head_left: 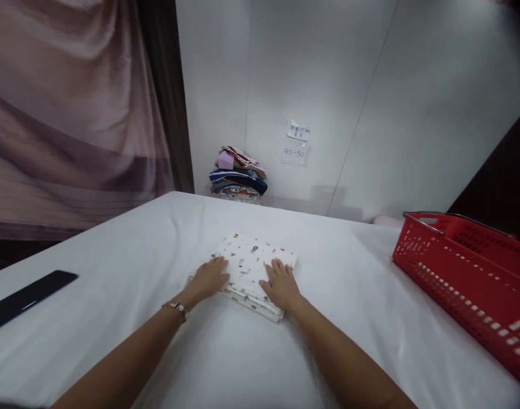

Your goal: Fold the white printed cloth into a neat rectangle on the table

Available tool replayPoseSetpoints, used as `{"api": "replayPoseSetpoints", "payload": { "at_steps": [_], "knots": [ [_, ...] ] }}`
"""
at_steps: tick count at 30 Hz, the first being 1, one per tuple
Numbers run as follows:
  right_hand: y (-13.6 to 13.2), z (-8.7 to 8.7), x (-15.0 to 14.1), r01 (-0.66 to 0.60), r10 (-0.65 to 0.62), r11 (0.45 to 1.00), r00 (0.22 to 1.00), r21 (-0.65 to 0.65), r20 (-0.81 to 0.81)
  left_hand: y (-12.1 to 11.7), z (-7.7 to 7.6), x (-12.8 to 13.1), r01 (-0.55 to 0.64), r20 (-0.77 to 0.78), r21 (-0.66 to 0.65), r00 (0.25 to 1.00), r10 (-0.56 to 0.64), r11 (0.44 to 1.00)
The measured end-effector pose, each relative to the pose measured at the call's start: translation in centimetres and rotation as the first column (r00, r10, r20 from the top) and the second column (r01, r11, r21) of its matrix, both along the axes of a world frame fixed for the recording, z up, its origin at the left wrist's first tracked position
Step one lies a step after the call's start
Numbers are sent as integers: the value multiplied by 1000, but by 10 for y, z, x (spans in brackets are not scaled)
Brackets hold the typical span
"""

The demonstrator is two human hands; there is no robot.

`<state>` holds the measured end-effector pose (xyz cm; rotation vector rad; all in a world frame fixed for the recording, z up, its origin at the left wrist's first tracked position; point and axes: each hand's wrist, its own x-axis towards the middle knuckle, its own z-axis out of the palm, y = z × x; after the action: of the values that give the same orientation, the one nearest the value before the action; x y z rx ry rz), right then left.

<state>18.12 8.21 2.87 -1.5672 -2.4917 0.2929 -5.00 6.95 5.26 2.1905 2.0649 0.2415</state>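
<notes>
Far left of my hands, a flat black object (pixel 33 292) lies on the white-covered table (pixel 349 284). My left hand (pixel 209 277), a metal band (pixel 177 307) at its wrist, rests palm down on the left side of the patterned white cloth (pixel 245 267), fingers extended, not clenched. Beyond both hands, past the table's far edge, stands a pile of folded fabrics (pixel 238 176). The patterned cloth lies between and under my hands, directly on the table. Status, as judged: folding is well advanced; stacked layers show along the near edge, and the top face is nearly flat. Any smoothing or further folding left cannot be determined. My right hand (pixel 282 285) rests on the cloth's right side, fingers spread, gripping nothing. Well right of it stands one container, a red perforated basket (pixel 460 272); its floor is hidden, so its contents cannot be confirmed.
</notes>
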Motion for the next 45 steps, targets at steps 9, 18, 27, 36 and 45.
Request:
{"api": "replayPoseSetpoints", "payload": {
  "at_steps": [9, 18, 27, 36, 45],
  "knots": [
    [10, 2, -1, 2, -1, 998, 1000, -58, 17, 42, -12, 2, -156, -26, -32, 988, 155, 987],
    [51, -1, 16, 253, -253, 965, 967, -67, 11, 40, -23, -4, -155, -14, -64, 988, 154, 986],
    [67, -8, 28, 254, -265, 960, 960, -117, -87, 42, -29, -4, -152, 9, -36, 988, 152, 988],
    [98, 1, 57, 310, -387, 905, 883, -290, -265, 49, -35, -7, -147, 5, -34, 989, 147, 989],
    [111, 4, 61, 261, -451, 870, 762, -418, -464, 53, -42, -9, -157, -3, 8, 988, 157, 988]
  ]
}}
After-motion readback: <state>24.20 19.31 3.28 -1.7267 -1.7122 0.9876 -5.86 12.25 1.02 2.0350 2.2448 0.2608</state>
